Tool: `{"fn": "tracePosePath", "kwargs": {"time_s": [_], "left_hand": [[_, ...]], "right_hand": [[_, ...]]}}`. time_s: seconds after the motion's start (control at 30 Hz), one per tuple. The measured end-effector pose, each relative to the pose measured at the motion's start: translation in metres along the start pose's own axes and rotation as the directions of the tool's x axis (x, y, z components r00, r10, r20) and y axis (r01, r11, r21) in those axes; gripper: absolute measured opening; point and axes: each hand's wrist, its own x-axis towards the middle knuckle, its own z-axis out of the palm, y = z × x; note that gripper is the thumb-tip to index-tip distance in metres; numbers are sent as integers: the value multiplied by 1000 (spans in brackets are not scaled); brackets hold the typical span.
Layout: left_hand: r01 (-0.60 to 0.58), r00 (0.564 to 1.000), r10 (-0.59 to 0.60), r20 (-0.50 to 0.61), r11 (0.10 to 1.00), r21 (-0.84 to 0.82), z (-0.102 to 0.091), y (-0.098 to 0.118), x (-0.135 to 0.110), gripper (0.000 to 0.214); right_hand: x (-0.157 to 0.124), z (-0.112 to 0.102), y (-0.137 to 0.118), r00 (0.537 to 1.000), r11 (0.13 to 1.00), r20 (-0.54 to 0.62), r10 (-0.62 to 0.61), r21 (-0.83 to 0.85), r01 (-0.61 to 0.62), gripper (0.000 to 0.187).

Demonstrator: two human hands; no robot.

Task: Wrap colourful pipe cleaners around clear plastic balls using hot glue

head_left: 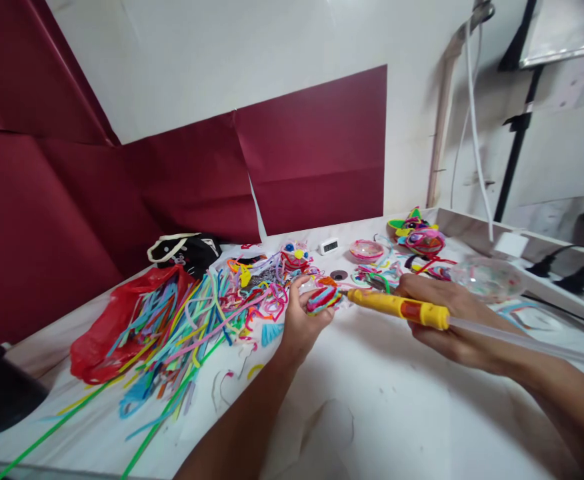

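Observation:
My left hand (306, 322) is closed around a small rounded piece (323, 299) covered in red, blue and yellow pipe cleaners. In my right hand (442, 320) is a yellow hot glue gun (397, 307), pointing left. A long translucent glue stick (512, 343) sticks out of its back end toward the right edge. The nozzle is at the right side of the striped piece; whether they touch I cannot tell. Just beyond the left hand sits a pink pipe-cleaner figure (295, 256) with blue eyes and a yellow beak.
Loose pipe cleaners (192, 327) spill from a red plastic bag (97, 337) on the left. Behind them lies a black pouch (187, 252). A white digital timer (329, 247), a pink-rimmed clear bowl (367, 251) and another clear bowl (487, 279) stand toward the back. Black plugs (572, 277) sit at right.

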Motion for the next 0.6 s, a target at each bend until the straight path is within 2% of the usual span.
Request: {"fn": "tracePosePath", "kwargs": {"time_s": [0.13,0.23,0.4,0.6], "left_hand": [[7,999,-7,-31,1000,-8,0,5,-2,67],[-22,998,22,-53,1000,6,-1,8,-3,65],[-118,986,119,-115,993,15,-2,10,-2,65],[-209,970,210,-126,978,20,-2,14,-6,70]], "right_hand": [[1,8,9,991,990,-101,87,-103,-97,11],[4,19,16,981,968,-109,158,-179,-176,15],[7,43,18,950,919,110,291,-310,-246,24],[12,69,2,887,902,359,292,-412,-130,42]]}}
